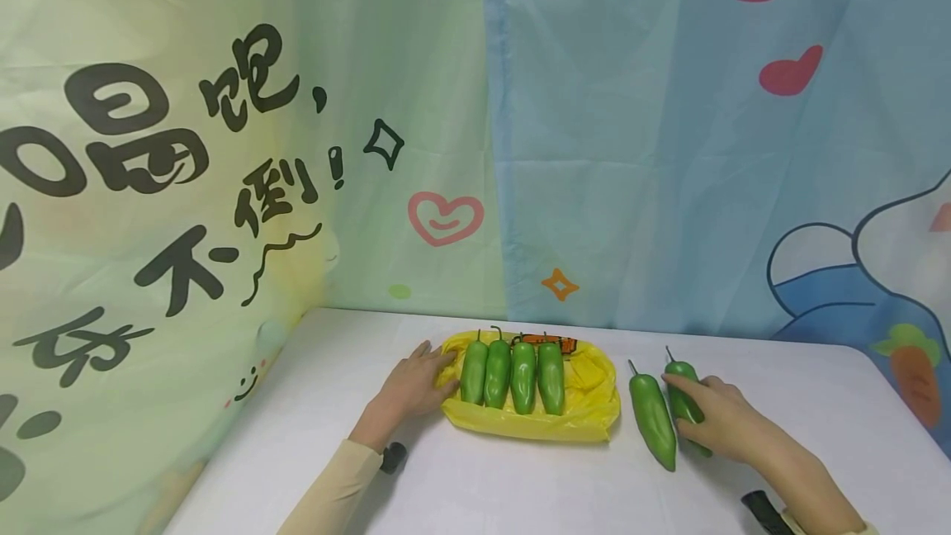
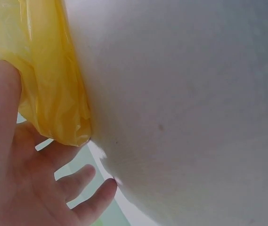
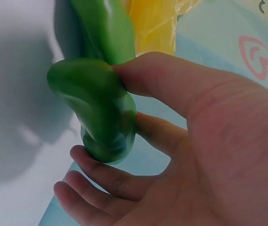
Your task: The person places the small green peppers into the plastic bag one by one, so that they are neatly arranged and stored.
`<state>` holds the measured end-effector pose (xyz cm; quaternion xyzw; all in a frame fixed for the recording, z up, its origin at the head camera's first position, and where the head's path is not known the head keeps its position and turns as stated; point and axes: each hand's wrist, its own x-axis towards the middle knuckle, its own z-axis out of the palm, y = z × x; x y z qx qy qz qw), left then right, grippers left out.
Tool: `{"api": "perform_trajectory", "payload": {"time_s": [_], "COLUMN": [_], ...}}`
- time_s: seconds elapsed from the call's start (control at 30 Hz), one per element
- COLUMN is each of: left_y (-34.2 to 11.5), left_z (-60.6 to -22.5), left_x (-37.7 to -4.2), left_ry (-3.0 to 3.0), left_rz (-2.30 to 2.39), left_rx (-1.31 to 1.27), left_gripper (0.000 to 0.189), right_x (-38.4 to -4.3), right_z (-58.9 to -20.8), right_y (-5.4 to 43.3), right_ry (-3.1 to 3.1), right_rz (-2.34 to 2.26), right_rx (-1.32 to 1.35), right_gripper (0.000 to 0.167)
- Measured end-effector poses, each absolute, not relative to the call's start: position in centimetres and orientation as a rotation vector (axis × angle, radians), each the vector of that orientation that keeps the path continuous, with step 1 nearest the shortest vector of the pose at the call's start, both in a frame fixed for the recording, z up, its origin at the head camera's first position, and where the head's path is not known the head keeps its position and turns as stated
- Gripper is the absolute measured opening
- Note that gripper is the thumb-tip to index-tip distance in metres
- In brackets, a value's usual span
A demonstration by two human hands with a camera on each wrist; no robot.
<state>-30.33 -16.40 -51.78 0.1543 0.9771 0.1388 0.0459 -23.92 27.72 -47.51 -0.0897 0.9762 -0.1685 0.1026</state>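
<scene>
A yellow plastic bag (image 1: 531, 429) lies spread on the table with its edge folded up like a rim. Several green chili peppers (image 1: 523, 378) lie side by side in it, stems toward the back. At the bag's left edge my left hand (image 1: 412, 382) holds the yellow plastic between thumb and fingers; its outer two fingers stick out free. To the right of the bag, my right hand (image 1: 728, 423) grips a green chili pepper (image 3: 93, 94) between thumb and fingers. Another green chili pepper (image 1: 654, 423) lies just left of the gripped one, on the table.
The white table (image 1: 520, 485) ends at the back against a printed cloth backdrop (image 1: 594, 147). A second printed cloth (image 1: 186, 254) hangs along the left side. Dark straps (image 1: 765, 512) show at the wrists.
</scene>
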Motion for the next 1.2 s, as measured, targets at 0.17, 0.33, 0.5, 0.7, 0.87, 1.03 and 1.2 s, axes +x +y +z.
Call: {"api": "perform_trajectory", "payload": {"time_s": [0.17,0.33,0.5,0.7,0.87,1.03,1.2], "left_y": [-16.4,-16.5,-16.5,-16.5,-16.5,-16.5,-16.5], "left_z": [-51.8,-51.8,-51.8,-51.8,-51.8,-51.8,-51.7], "left_x": [-30.3,-30.3,-30.4,-30.4,-30.3,-30.3,-30.3], "left_ry": [2.981,2.988,2.987,2.984,2.988,2.985,2.985], "left_rz": [0.423,0.429,0.427,0.425,0.424,0.432,0.432], "left_rx": [0.467,0.479,0.478,0.472,0.484,0.485,0.480], "left_gripper": [0.056,0.056,0.056,0.056,0.056,0.055,0.055], "right_x": [-23.8,-23.8,-23.7,-23.5,-23.3,-23.0,-22.8], "right_z": [-47.2,-46.6,-46.4,-46.0,-45.6,-45.2,-44.9], "right_y": [27.4,27.1,26.9,26.4,25.9,25.3,24.7], "right_ry": [2.877,2.881,2.875,2.870,2.867,2.859,2.853], "right_rz": [-0.487,-0.500,-0.500,-0.506,-0.530,-0.552,-0.559], "right_rx": [-0.268,-0.282,-0.288,-0.297,-0.307,-0.305,-0.307], "right_gripper": [0.068,0.067,0.066,0.066,0.066,0.065,0.065]}}
